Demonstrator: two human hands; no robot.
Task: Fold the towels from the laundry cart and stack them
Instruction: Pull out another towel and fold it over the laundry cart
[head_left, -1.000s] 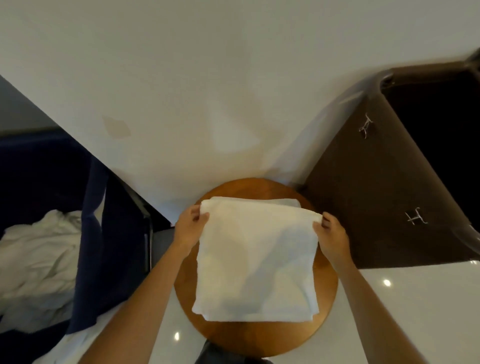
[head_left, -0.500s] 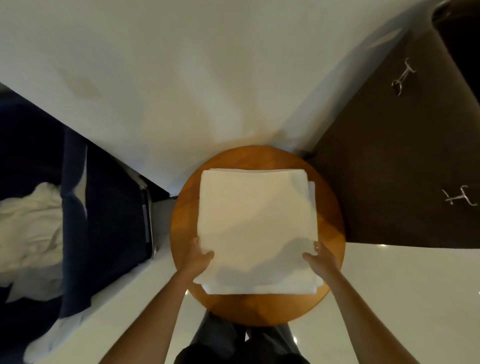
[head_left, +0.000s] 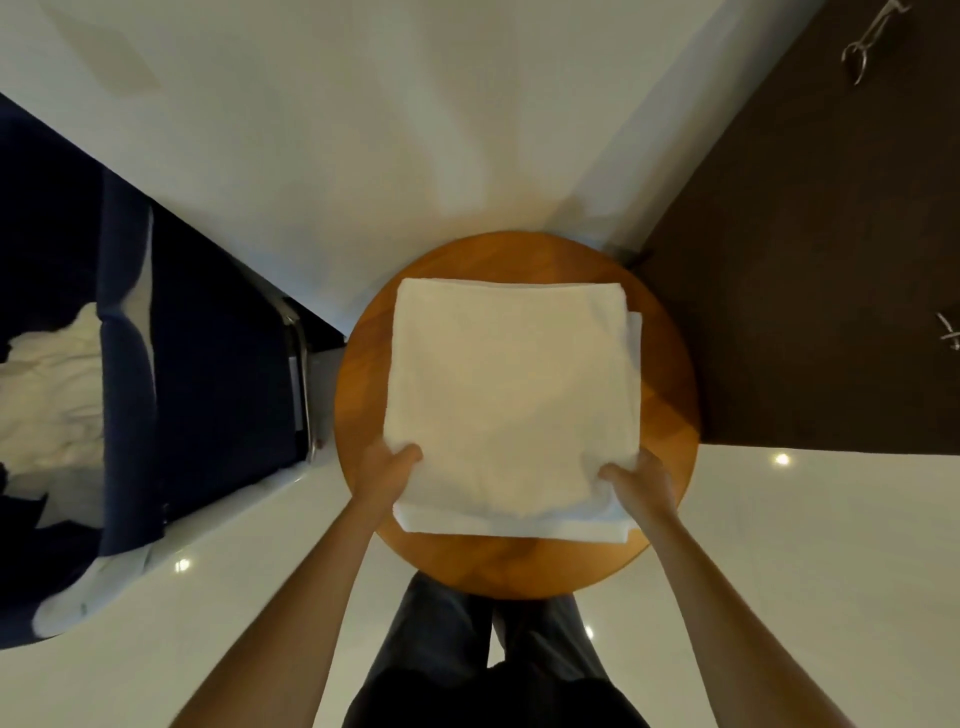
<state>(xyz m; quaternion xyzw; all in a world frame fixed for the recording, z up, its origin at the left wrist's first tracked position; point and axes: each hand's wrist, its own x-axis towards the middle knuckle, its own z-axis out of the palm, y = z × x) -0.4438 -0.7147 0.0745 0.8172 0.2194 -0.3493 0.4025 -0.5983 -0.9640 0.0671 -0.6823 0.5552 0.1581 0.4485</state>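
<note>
A folded white towel (head_left: 511, 395) lies flat on a round wooden table (head_left: 670, 415), with another folded layer showing under it at the near and right edges. My left hand (head_left: 387, 475) grips the towel's near left corner, thumb on top. At the near right corner my right hand (head_left: 641, 486) grips the towel the same way. To the left stands a dark blue laundry cart (head_left: 208, 364) with crumpled white towels (head_left: 52, 395) inside.
A white wall rises behind the table. A dark brown panel (head_left: 810, 260) with metal hooks (head_left: 862, 47) stands to the right. The floor is glossy white tile. My legs are below the table's near edge.
One second ago both hands held the towel's far corners; they have brought that edge toward me and folded the towel in half. Now they grip the near corners on the stack.
</note>
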